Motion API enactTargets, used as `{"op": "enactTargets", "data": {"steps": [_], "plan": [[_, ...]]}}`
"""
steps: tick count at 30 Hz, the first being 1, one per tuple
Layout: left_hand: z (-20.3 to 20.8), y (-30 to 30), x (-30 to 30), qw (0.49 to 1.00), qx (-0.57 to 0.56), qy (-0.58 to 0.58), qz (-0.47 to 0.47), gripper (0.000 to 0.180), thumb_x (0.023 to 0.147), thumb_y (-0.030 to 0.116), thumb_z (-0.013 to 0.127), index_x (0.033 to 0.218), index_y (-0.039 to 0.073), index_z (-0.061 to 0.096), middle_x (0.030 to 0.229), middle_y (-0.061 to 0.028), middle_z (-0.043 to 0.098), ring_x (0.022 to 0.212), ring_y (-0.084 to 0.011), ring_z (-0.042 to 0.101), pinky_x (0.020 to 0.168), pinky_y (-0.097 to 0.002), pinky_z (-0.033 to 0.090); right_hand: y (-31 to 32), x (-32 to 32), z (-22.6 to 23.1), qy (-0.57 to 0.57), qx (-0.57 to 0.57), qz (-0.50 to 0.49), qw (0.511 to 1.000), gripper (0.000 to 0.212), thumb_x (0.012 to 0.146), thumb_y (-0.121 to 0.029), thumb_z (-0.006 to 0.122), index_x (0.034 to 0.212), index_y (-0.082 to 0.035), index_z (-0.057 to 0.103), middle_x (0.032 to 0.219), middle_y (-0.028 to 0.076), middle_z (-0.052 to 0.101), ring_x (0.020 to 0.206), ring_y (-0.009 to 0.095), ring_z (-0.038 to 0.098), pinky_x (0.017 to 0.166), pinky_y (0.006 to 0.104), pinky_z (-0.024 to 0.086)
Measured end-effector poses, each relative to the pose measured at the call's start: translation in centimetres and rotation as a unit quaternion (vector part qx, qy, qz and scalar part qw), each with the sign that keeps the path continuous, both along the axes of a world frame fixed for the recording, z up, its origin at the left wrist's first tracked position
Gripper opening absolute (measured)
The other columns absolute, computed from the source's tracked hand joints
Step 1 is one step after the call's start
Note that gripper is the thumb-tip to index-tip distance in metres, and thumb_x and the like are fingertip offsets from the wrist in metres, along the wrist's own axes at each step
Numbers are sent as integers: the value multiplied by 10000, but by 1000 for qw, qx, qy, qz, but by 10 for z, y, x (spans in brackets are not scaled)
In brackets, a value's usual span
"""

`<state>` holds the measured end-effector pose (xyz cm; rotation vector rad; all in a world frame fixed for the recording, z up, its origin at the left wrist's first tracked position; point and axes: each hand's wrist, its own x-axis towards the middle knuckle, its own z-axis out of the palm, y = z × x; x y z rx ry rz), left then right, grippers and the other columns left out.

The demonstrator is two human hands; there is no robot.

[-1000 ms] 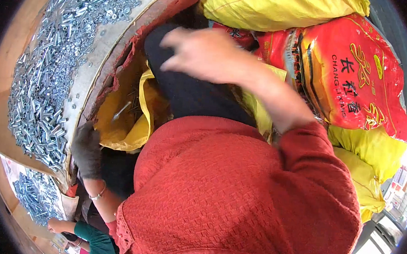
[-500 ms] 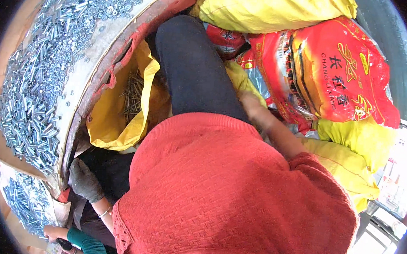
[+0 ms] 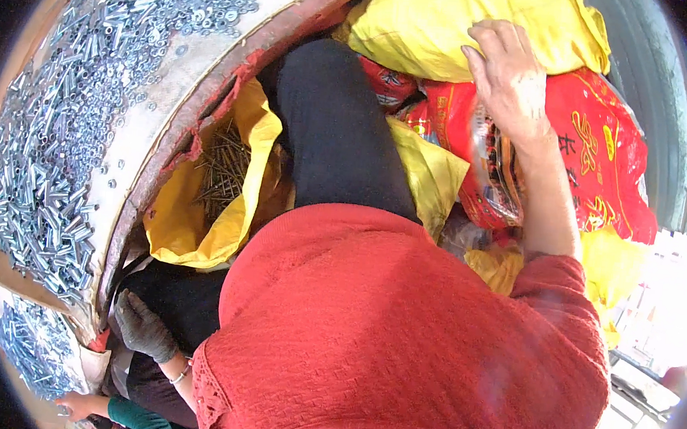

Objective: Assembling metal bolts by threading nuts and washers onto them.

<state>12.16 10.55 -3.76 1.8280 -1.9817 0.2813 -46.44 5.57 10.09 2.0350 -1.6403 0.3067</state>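
The right hand (image 3: 512,83) is raised at the far right, fingers loosely bent and slightly apart, thumb clear of them, with nothing visible in its grasp. It appears in front of the plump yellow sack (image 3: 408,24) and the red printed bag (image 3: 603,149), which lies just nearer; whether the fingertips touch the sack cannot be told from this angle.

The left hand (image 3: 144,328), in a grey glove, is low at the near left beside the table's edge and a dark trouser leg; its fingers are partly turned away, so I cannot tell whether it holds anything.

The plump yellow sack looks well filled and probably heavy, with a soft woven skin that would sag under a grip; a gathered fold or corner should hold better than its taut top. The red printed bag has a glossy film (likely slippery to bare fingers), so a bunched edge seems the surer hold.

Left of the raised knee, an open yellow bag (image 3: 189,251) gapes around long brownish screws (image 3: 223,170), whose points could prick. Farther left, the table (image 3: 155,122) carries heaped silvery metal parts (image 3: 40,221).
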Motion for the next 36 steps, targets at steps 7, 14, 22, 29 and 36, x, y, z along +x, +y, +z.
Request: {"op": "enactTargets", "data": {"steps": [7,14,22,29,36], "plan": [[1,7,5,998,47,-31,11,185,890,118,589,1035,7,618,965,-151,654,876,-294,634,756,-354,514,-76,-4,64,69,-60,-145,985,301,756,-132,635,1012,-8,535,1016,172,495,977,348,492,841,415,415],[-12,2,13,999,30,24,29,171,889,111,593,1003,-14,620,959,-152,656,869,-296,638,760,-339,519,-124,-125,87,57,114,-229,965,464,873,-445,515,1108,-55,606,1137,159,583,1062,338,539,901,402,422],[5,14,8,990,99,-42,87,159,876,61,590,1023,9,618,982,-136,663,904,-323,624,831,-399,497,-116,-220,52,47,129,-182,974,372,937,-147,367,1284,-140,503,1252,118,560,1169,270,515,970,335,399],[-4,25,36,977,145,-66,143,178,870,97,605,1015,-3,631,986,-161,663,936,-346,622,841,-398,500,-102,-173,63,-43,90,-247,964,372,965,-226,337,1199,-79,586,1182,122,600,1103,234,554,958,313,390],[-1,37,48,972,127,-51,189,217,875,134,600,1027,-18,631,998,-176,659,921,-325,630,828,-375,501,-108,-148,38,-188,54,-268,943,377,959,-266,371,1155,-53,612,1160,123,613,1082,266,563,936,325,397]]}}
